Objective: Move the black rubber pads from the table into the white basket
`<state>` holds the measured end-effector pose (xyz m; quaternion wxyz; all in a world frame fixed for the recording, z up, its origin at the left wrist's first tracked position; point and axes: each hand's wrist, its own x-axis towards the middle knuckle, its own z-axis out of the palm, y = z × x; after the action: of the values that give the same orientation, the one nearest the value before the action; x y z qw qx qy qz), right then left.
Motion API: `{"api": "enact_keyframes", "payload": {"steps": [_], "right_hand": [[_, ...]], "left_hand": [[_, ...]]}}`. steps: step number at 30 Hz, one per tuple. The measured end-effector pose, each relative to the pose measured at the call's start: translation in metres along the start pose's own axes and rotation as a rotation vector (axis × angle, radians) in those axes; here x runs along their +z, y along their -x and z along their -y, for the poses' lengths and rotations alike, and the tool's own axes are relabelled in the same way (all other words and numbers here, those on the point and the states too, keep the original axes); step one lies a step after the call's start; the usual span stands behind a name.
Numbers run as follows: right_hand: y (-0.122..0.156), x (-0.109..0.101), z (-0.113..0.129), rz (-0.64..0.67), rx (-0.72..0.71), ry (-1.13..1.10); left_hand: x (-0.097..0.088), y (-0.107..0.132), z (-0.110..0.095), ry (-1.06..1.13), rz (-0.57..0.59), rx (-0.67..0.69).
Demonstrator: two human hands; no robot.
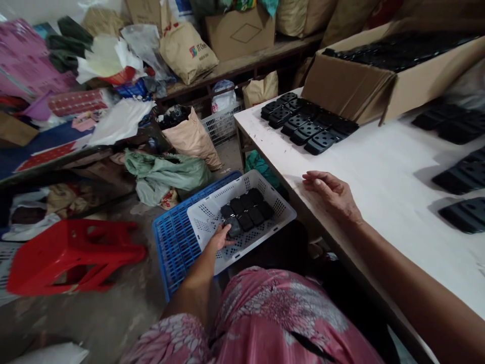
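Down in the white perforated basket (204,215), my left hand (223,237) grips a dark rounded block-shaped piece (235,227) by its near end. Several similar black pieces (248,205) lie in rows beside it. My right hand (335,194) is over the near edge of the white table (379,172), with nothing in it and its fingers loosely stretched out. Beyond that hand, black pieces with round dark spots (305,132) stand in close rows on the table.
An open cardboard box (348,86) with black pieces in it stands on the table. More black pieces (464,174) sit at the right. Under the basket is a blue crate (172,247). A red stool (71,253) and a green sack (170,174) are on the left.
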<state>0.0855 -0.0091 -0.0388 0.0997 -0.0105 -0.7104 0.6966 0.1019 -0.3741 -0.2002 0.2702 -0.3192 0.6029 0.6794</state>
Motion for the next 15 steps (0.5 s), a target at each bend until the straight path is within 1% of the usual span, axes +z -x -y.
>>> {"api": "enact_keyframes", "payload": {"steps": [3, 5, 7, 9, 11, 12, 13, 15], "right_hand": [[0.002, 0.007, 0.005, -0.033, -0.021, -0.033], [0.005, 0.019, 0.008, 0.01, 0.011, -0.051], [0.01, 0.035, 0.012, 0.13, 0.122, -0.052], [0.02, 0.054, 0.013, 0.226, 0.29, -0.051], [0.036, 0.07, 0.012, 0.26, 0.452, -0.077], [0.045, 0.078, 0.012, 0.288, 0.507, -0.11], [0.055, 0.084, 0.012, 0.329, 0.54, -0.153], [0.074, 0.093, 0.015, 0.442, 0.516, -0.255]], "left_hand": [[0.003, 0.013, -0.011, -0.006, 0.039, 0.038], [0.007, 0.025, -0.022, -0.014, 0.089, 0.062], [0.013, 0.042, -0.038, -0.023, 0.19, 0.098], [0.022, 0.064, -0.056, -0.039, 0.317, 0.126], [0.03, 0.089, -0.074, -0.076, 0.405, 0.101], [0.034, 0.101, -0.083, -0.099, 0.436, 0.072], [0.037, 0.112, -0.091, -0.124, 0.468, 0.042], [0.041, 0.13, -0.103, -0.17, 0.535, 0.003]]}}
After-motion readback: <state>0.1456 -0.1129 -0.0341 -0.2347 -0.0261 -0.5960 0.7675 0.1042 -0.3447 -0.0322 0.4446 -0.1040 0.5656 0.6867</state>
